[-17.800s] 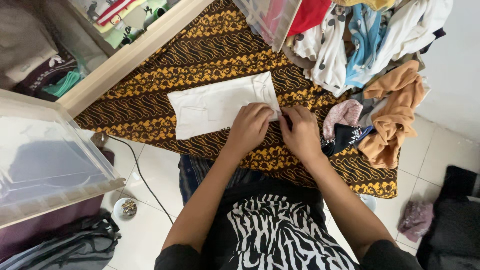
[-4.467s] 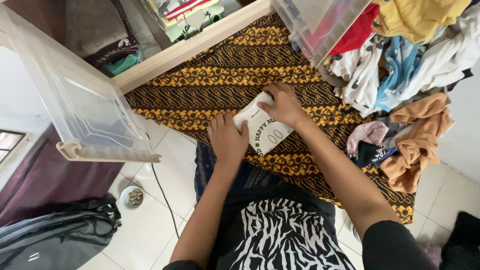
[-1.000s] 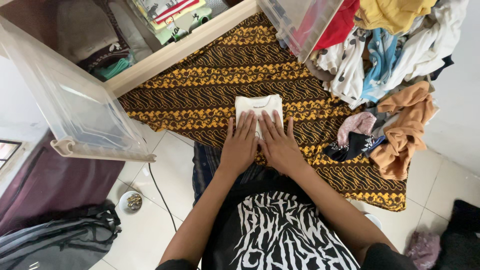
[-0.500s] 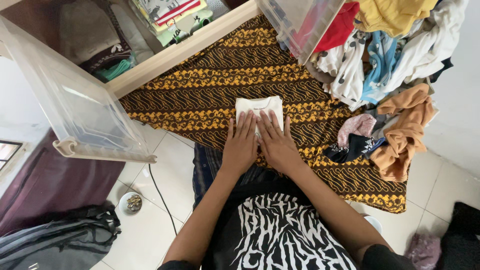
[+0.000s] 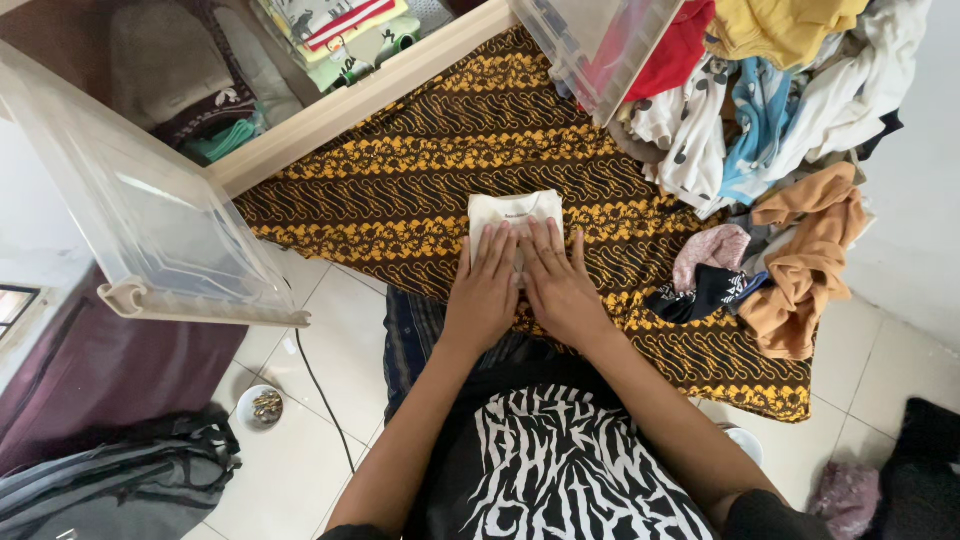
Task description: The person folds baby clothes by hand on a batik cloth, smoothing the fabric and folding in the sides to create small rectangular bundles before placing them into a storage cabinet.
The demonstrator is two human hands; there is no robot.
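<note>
Both hands hide the folded white garment (image 5: 515, 208) except its far edge.

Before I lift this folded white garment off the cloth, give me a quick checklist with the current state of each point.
1. Both hands on the garment: ok. Left hand and right hand lie flat on the white garment.
2. Fold compact: ok, a small square with the collar at the far edge.
3. Garment flat on the patterned cloth: ok.
4. Apart from the clothes pile: ok, a gap shows.
5. Room in the clear bin: ok, it looks empty.
6. Creases under the palms: cannot tell, hands cover them.
</note>
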